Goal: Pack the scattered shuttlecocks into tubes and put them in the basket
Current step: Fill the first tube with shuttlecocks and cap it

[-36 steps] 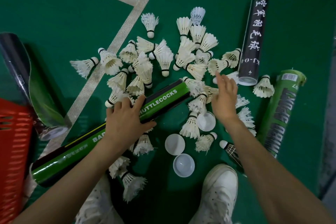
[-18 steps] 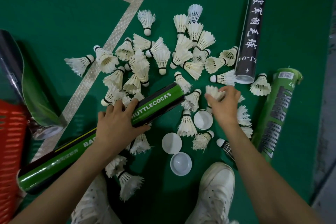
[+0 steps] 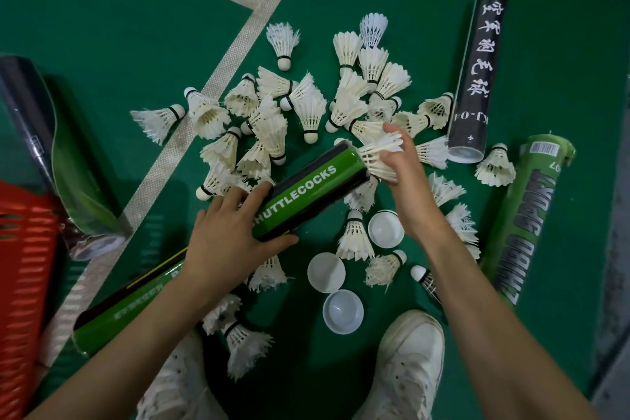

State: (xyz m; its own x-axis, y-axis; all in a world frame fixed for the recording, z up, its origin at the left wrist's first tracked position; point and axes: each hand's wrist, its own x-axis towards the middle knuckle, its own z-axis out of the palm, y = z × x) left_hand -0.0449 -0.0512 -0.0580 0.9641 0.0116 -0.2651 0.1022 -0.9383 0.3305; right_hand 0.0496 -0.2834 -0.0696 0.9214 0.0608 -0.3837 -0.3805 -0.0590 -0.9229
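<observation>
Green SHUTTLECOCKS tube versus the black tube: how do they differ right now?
The green tube is gripped by the left hand; the black tube lies untouched on the floor. The right hand holds a shuttlecock at the green tube's mouth; the black tube gets none. Both are long cylinders.

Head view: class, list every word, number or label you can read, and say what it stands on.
"HUTTLECOCKS": held green tube; the left hand hides its first letter.
"KJ-04", with white Chinese characters: black tube.
"SPORT", after a word like "ZHIBO", and "07": green tube at right.
Unreadable: small print on the held tube's lower end; the right tube's sticker.
</observation>
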